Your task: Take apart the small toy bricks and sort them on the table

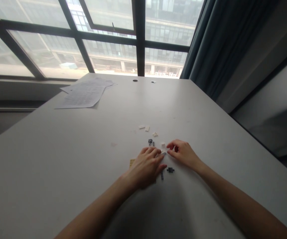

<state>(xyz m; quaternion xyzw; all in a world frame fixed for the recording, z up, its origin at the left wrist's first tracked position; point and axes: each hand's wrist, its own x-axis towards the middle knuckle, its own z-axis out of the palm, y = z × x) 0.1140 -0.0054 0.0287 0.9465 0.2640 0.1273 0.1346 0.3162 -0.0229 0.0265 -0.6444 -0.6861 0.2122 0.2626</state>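
Observation:
My left hand point(147, 166) lies palm down over a cluster of small building-block pieces, its fingers stretched out and its thumb apart. Its fingertips touch or rest right beside a small grey piece point(164, 153). To the right, my right hand point(183, 153) has curved fingers, with thumb and index apart, close to a small white piece point(163, 145); nothing shows between them. A tan studded piece point(132, 162) sticks out from behind my left hand. Below the thumb are a long dark grey piece point(162, 176) and a black piece with side knobs point(170, 170). My left hand hides part of the cluster.
Beyond my hands lie a black studded piece point(150, 141) and several cream pieces point(147, 128). Printed paper sheets point(83, 96) are at the far left of the white table point(58, 159). Windows stand behind it, with a dark curtain point(215, 43) at the right.

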